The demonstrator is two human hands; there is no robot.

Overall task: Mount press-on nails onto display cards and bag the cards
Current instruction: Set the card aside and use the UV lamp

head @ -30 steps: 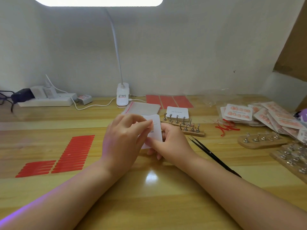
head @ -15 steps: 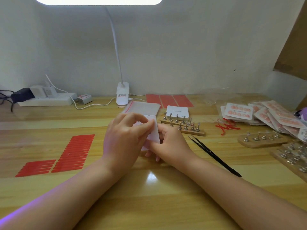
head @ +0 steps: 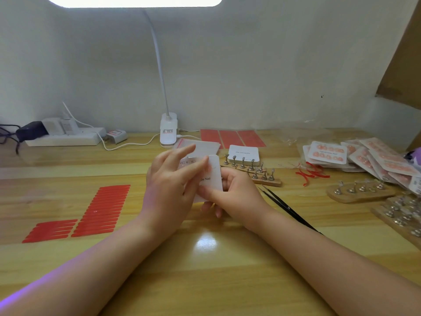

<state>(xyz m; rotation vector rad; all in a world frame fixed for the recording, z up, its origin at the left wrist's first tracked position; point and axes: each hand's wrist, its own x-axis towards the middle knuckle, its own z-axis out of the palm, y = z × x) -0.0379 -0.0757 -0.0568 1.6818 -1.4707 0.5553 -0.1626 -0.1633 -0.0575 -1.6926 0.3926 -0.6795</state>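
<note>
A white display card (head: 213,176) printed "Nail" stands tilted above the table's middle. My right hand (head: 232,192) grips its lower right edge, thumb on the front. My left hand (head: 169,190) covers the card's left half, with its fingers stretched out and the fingertips pressing on the card's face. Whether a nail lies under those fingers is hidden. A stack of blank white cards (head: 243,153) lies just behind, beside a wooden strip of metal nail stands (head: 262,174).
Black tweezers (head: 287,207) lie right of my right hand. Bagged cards with pink nails (head: 355,156) pile at the right, above more wooden stand strips (head: 362,192). Red adhesive strips (head: 100,210) lie at left, red sheets (head: 232,137) and a lamp base (head: 168,131) at the back.
My left fingers have straightened and slid up along the card's face, and the card has turned so that its printed face shows more. The right hand has stayed put.
</note>
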